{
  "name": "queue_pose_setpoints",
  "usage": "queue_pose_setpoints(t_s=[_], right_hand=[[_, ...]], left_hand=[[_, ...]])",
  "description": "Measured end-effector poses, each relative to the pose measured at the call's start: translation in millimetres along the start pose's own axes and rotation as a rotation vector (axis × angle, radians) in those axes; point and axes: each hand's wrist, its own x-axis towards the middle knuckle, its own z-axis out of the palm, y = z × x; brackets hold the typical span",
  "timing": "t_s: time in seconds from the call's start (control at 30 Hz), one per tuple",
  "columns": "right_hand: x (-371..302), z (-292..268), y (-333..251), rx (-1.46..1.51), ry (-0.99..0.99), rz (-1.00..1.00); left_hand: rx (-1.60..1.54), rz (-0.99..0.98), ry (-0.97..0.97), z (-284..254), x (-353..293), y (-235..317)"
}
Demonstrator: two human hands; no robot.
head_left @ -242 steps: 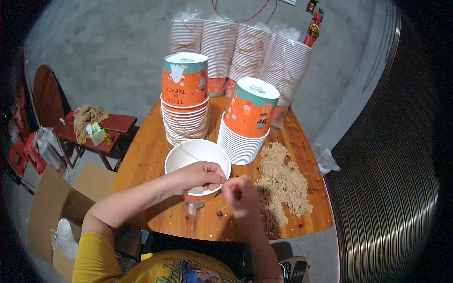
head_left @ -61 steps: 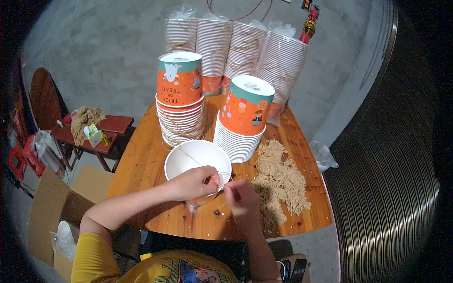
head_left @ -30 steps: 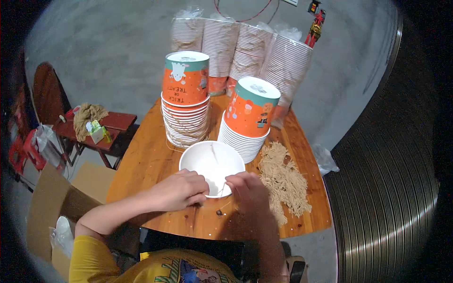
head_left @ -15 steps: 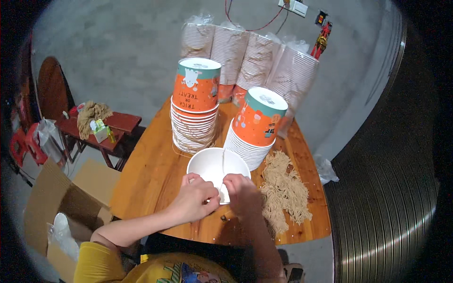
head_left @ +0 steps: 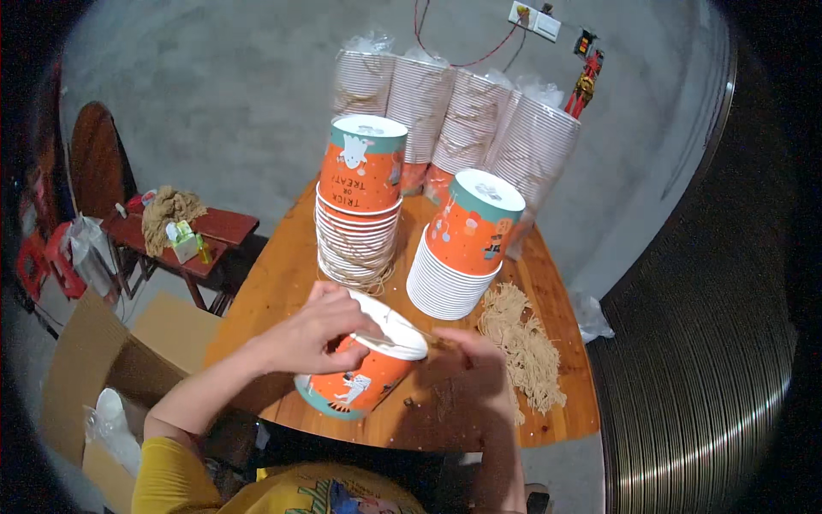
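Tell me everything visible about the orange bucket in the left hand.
The bucket looks like card: orange sides with a white printed figure, teal base band, white interior and rim. It tilts, mouth up and to the right, over the near part of the wooden table; base contact is unclear. The left hand grips its rim; the right hand is by the rim's right side. Tan cord lies at its mouth.

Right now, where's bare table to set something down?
Main patch: left side of the table, bare wood between its left edge, the left stack and left hand. A narrower strip shows between the string pile and the right edge. Crowded: the back, with bagged stacks, and the centre front, with cup and right hand.
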Motion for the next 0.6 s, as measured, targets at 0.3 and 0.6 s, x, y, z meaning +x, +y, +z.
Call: queue_pose_setpoints(t_s=[0.3, 0.6], right_hand=[[35.2, 63.7, 8.7, 0.705, -0.179, 0.163], [233.9, 74.0, -13.7, 1.638, -0.151, 0.337]], left_hand=[[-0.501, -0.453, 0.004, -89.1, 61.7, -38.5], [-0.467, -0.149, 0.707, -156.7, 76.8, -106.7]])
